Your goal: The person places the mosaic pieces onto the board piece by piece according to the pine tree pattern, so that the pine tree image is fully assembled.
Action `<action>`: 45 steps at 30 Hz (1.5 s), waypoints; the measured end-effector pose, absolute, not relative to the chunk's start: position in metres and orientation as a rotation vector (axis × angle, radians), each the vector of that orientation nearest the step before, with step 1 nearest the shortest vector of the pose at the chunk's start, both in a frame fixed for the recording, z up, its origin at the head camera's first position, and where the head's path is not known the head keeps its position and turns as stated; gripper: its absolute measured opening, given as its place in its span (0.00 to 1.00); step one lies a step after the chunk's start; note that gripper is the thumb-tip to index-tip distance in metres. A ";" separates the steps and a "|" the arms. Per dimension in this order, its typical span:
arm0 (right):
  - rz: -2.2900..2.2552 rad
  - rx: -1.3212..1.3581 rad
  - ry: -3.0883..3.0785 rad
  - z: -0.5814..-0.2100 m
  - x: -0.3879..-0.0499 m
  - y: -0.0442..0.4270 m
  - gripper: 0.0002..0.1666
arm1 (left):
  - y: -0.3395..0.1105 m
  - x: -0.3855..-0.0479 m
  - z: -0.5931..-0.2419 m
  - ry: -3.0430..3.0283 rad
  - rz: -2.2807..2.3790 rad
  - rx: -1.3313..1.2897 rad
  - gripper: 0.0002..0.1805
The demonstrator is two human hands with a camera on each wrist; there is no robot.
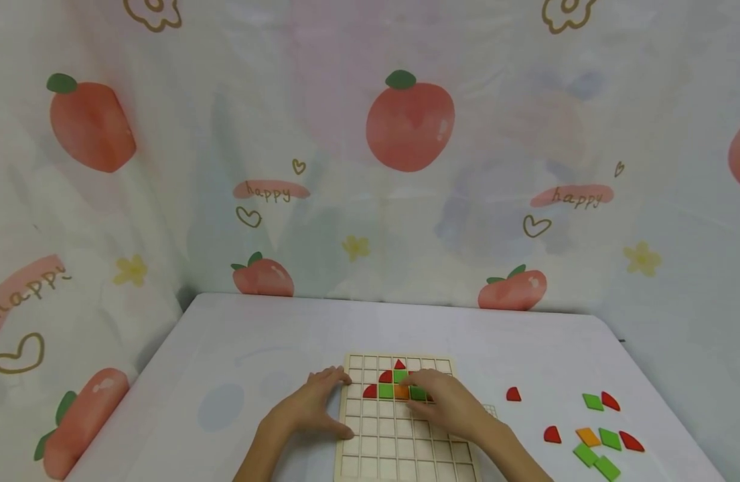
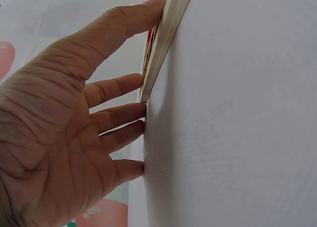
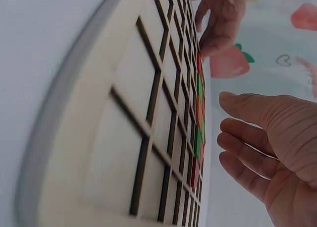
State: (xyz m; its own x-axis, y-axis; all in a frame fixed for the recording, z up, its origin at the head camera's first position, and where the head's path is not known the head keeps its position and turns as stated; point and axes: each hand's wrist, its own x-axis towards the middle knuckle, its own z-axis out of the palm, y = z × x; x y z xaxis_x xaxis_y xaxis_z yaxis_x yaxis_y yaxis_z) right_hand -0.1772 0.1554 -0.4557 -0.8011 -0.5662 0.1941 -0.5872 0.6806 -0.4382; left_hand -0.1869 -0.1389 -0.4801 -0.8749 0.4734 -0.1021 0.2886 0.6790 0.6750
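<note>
Left side: the left hand (image 1: 312, 405) sits at the left edge of the gridded wooden board (image 1: 370, 468), thumb and fingers nearly straight and spread wide. The thumb presses the rim; nothing is enclosed. The contact appears to serve to steady the board, which lies flat on the desk (image 1: 273, 335).

Centre: the board's shallow cells contain a red tip piece (image 1: 400, 365), with red curved pieces (image 1: 386, 377), green squares (image 1: 385, 391) and one orange square (image 1: 402, 391) in the rows below. The cells keep these pieces aligned; many nearer cells are unfilled.

Right of centre: the right hand (image 1: 448, 402) is over the board, partly masking the pattern. Its fingers are loosely bent, thumb apart, with no piece visible between them.

Far right: loose red, green and orange pieces (image 1: 588, 437) lie scattered on the desk, presumably kept within the right hand's reach.
</note>
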 end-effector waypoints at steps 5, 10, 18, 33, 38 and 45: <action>0.794 0.922 -2.858 -0.454 -0.171 0.170 0.16 | -0.139 -0.187 -0.481 2.627 0.993 0.601 0.43; 0.819 0.808 -2.886 -0.453 -0.166 0.186 0.13 | -0.139 -0.188 -0.481 2.621 0.997 0.596 0.43; 0.780 0.765 -2.814 -0.451 -0.163 0.218 0.13 | -0.138 -0.188 -0.480 2.623 0.983 0.592 0.43; 0.724 0.683 -2.789 -0.452 -0.159 0.261 0.14 | -0.138 -0.187 -0.480 2.619 0.979 0.590 0.43; 0.691 0.639 -2.773 -0.454 -0.159 0.268 0.15 | -0.138 -0.189 -0.479 2.618 0.982 0.597 0.43; 0.658 0.622 -2.753 -0.460 -0.157 0.277 0.15 | -0.139 -0.189 -0.482 2.612 0.991 0.609 0.43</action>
